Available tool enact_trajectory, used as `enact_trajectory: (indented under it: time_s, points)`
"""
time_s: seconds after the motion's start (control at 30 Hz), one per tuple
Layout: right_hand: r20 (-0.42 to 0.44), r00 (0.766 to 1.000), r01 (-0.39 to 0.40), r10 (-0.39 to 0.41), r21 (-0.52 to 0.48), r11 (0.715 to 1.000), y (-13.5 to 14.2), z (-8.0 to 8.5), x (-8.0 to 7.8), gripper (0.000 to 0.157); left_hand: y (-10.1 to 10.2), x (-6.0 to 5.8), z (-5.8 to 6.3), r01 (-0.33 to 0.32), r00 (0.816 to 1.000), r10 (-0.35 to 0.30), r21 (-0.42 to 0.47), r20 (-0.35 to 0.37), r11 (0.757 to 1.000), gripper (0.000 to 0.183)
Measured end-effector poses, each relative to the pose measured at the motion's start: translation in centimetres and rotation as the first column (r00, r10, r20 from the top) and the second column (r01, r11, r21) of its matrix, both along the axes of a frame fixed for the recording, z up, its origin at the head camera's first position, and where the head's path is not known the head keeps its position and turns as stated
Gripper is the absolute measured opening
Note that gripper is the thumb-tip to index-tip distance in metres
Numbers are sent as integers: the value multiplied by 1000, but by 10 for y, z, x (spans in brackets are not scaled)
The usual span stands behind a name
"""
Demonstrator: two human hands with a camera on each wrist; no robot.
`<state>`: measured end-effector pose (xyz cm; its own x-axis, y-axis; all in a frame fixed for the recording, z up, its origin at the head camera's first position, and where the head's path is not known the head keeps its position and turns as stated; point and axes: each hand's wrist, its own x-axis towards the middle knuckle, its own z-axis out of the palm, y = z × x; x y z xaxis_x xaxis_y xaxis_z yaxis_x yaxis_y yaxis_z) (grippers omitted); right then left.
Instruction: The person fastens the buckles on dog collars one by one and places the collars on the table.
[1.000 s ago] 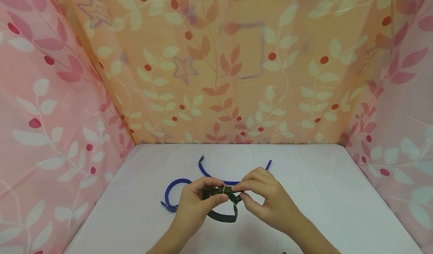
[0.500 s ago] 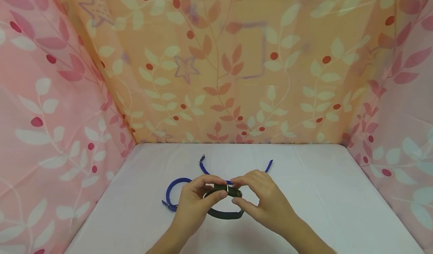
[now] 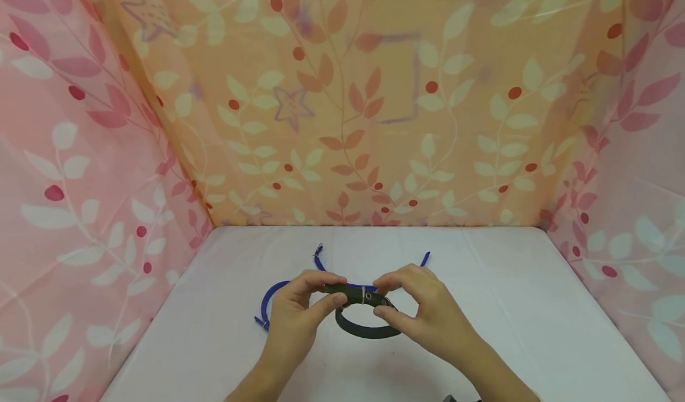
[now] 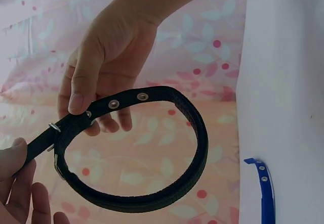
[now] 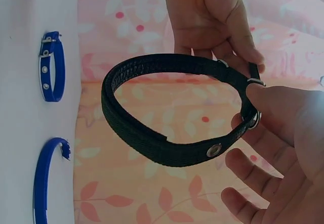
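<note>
Backdrop: leaf-printed cloth filling the upper part of your head view, orange in the middle, pink down both sides.
Table: white, across the lower part of that frame.
Right hand: right of lower centre; your thumb and forefinger are clamped on the green collar, and the right wrist view shows your other fingers spread apart.
Left hand: left of lower centre; your thumb and fingers pinch the free end of the same strap.
Green collar: between your two hands at lower centre, held with its loop hanging below the strap you grip.
Open blue collar: lying on the table, behind your hands in the head view, its ends showing above them to either side.
Looped blue collar: on the table just left of your left hand in that frame, partly hidden by it.
Metal keeper: around the green strap, between your two grips.
Eyelets: silver, set along the green collar's band, near centre in your left wrist view.
</note>
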<state>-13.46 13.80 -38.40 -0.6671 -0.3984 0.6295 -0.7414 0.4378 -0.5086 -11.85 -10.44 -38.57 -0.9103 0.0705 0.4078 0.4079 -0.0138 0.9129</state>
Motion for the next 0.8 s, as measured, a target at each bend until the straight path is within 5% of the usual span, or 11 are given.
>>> enact_trajectory:
  time_s: [0.23, 0.43, 0.8]
  points:
    - [46, 999, 21, -22, 18, 1000, 1, -2, -1, 36, -3, 0, 4, -61, 996, 64, 50, -62, 997, 24]
    - [44, 999, -3, 2, 13, 1000, -4, -7, -1, 35, -2, 0, 2, -22, 1000, 22, 94, 4, 995, 26]
    - [15, 1000, 25, -25, -13, 1000, -9, -9, -1, 32, 1, 1, 1, 0, 1000, -2, 131, 19, 991, 29]
